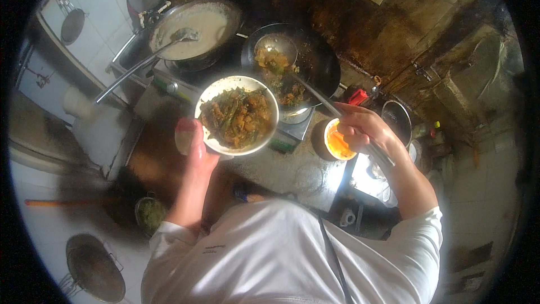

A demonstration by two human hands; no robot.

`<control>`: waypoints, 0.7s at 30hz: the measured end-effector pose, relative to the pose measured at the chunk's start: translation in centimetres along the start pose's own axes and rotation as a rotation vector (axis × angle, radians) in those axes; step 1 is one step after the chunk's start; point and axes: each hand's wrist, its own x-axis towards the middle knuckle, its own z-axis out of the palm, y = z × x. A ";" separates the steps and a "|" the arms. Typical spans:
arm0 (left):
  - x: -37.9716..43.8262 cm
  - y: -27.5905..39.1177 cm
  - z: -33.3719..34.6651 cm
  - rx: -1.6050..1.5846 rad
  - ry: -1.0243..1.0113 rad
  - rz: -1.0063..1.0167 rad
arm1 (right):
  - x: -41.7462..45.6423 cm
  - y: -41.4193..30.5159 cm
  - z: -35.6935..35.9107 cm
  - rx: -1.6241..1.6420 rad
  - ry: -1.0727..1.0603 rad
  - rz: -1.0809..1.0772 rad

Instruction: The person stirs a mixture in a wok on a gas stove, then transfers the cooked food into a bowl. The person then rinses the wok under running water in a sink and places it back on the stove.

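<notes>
My left hand (196, 147) grips a white bowl (209, 89) by its left side. Cooked vegetables in brown sauce (238, 118) fill much of it. In my right hand (365, 128) is the metal handle of a ladle (276, 44), whose head lies over a dark wok (322, 50). Some of the same food (270, 59) sits in the ladle, and more (293, 95) rests in the wok below. The bowl is held in front of the wok's near left side and hides part of the stove there. Beneath my right hand stands a white tub of orange contents (336, 141).
To the left of the wok, a large pan of pale, thick liquid (211, 21) holds another ladle (139, 69), its long handle jutting toward me. A red-handled item (357, 97) and a round metal lid (396, 120) are at right. The countertop (282, 173) runs before me.
</notes>
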 end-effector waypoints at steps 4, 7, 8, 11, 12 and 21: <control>2.7 0.2 1.7 -0.020 -0.028 -0.050 | -5.7 -0.5 3.7 -0.334 0.088 -0.105; 4.6 -0.3 2.0 -0.025 -0.138 -0.128 | -9.1 2.0 5.4 -0.500 0.080 -0.088; 5.4 -0.7 2.0 -0.048 -0.166 -0.135 | -9.5 3.3 5.4 -0.426 0.044 -0.088; 6.2 -1.5 3.3 -0.063 -0.217 -0.102 | -9.7 7.9 5.8 -0.891 0.165 -0.213; 6.0 -1.6 3.4 -0.073 -0.216 -0.107 | -9.2 9.1 5.1 -1.112 0.211 -0.372; 4.3 -2.0 4.0 -0.080 -0.202 -0.184 | -9.5 11.4 2.6 -1.335 0.397 -0.482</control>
